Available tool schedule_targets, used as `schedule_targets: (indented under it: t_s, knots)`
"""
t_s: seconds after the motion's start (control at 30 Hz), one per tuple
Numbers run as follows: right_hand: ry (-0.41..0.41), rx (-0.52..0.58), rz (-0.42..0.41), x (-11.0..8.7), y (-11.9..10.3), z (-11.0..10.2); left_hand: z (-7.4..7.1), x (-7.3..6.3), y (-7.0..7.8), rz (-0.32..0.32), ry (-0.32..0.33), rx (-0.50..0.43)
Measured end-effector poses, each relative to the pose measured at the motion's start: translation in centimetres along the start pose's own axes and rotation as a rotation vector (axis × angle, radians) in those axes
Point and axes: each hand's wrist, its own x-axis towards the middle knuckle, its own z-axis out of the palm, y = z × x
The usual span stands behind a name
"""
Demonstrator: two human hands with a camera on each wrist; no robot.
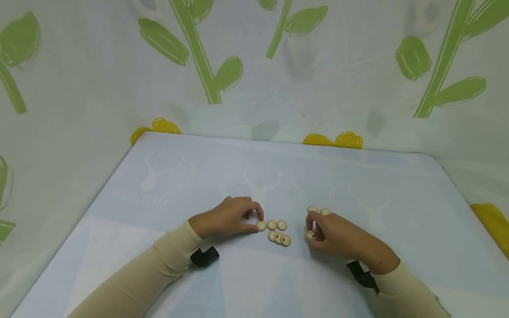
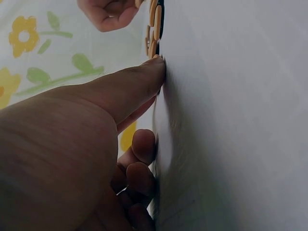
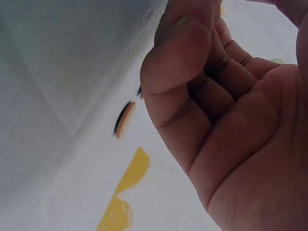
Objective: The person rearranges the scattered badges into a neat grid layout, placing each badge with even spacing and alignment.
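Note:
Small round wooden discs with dark markings lie on the table. My left hand (image 1: 230, 217) pinches one wooden disc (image 1: 260, 225) by its edges, thumb and index finger on either side, down at the tabletop. Right beside it two discs (image 1: 276, 225) lie in line, and just below, several overlapping discs (image 1: 279, 238) form a short row. My right hand (image 1: 334, 234) pinches another marked disc (image 1: 310, 235) between thumb and index finger. Beyond that hand are two discs (image 1: 312, 209), the right one partly behind the knuckles. In the right wrist view a disc (image 3: 126, 120) shows past the fingers.
The pale blue table (image 1: 191, 172) carries faint deer-head prints. White fabric with green leaf patterns (image 1: 163, 40) hangs along its far side and left. A black strap (image 1: 204, 256) sits at the left wrist, another black strap (image 1: 362, 274) at the right.

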Motion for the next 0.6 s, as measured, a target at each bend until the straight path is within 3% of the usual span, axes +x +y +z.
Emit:
schedule_targets:
  t_s: [0.3, 0.6]
  knots:
    - [-0.011, 0.052, 0.031, 0.1, 1.0, -0.5, -0.1, -0.2, 0.1, -0.014, -0.012, 0.0]
    - [0.023, 0.036, 0.068, 0.2, 1.8, -0.8, -0.1, 0.0, 0.0, -0.003, -0.002, -0.002]
